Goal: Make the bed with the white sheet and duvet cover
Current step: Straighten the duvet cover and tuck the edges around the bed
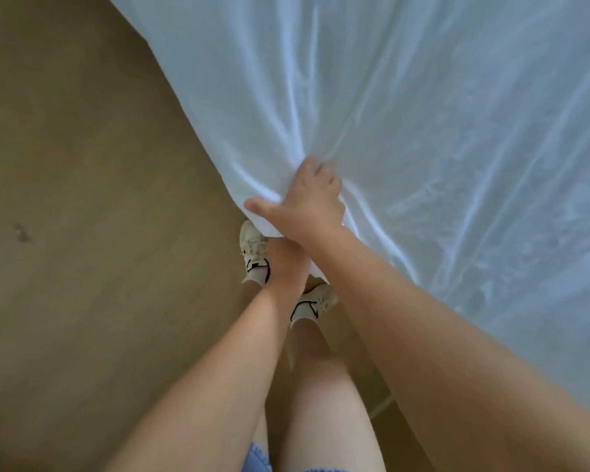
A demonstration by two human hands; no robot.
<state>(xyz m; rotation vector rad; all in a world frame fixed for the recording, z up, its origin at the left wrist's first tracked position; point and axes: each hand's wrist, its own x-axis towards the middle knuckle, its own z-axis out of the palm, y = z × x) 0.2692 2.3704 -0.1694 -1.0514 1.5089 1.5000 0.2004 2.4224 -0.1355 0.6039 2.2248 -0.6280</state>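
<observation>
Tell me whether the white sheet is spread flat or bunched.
Bunched: the right hand grips the white sheet at its edge, folds fanning out from there.

A white sheet (423, 114) filled the upper right of the frame, its creases fanning out from where the right hand (304, 206) gripped its bunched edge at centre. The left hand (285, 264) lay just below, against that edge, fingers hidden under the right wrist. Pale shoes (252, 240) stood on the tan floor (82, 199) lower down.
</observation>
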